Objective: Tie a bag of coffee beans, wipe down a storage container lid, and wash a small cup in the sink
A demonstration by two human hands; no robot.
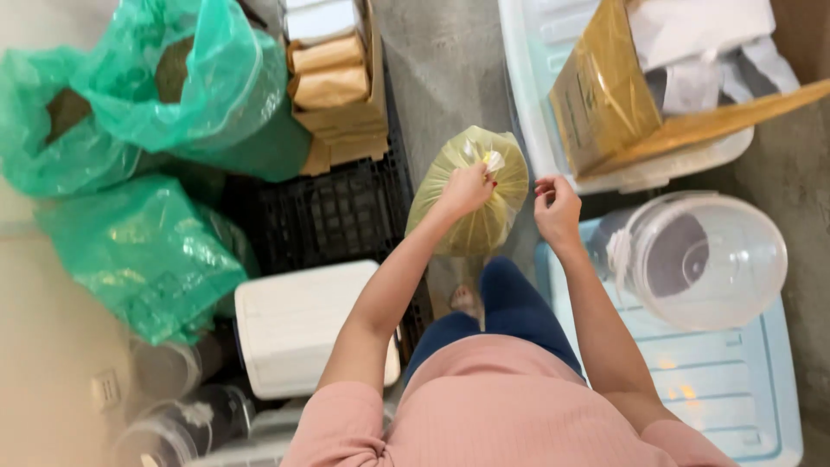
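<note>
Her left hand (467,188) pinches the gathered neck of the yellow-green bag (471,195), which hangs straight down over the floor, while her right hand (558,207) hovers half-curled and empty just beside it.

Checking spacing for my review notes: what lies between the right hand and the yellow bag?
Nothing: in the head view only bare grey floor shows between the right hand and the yellow bag.
</note>
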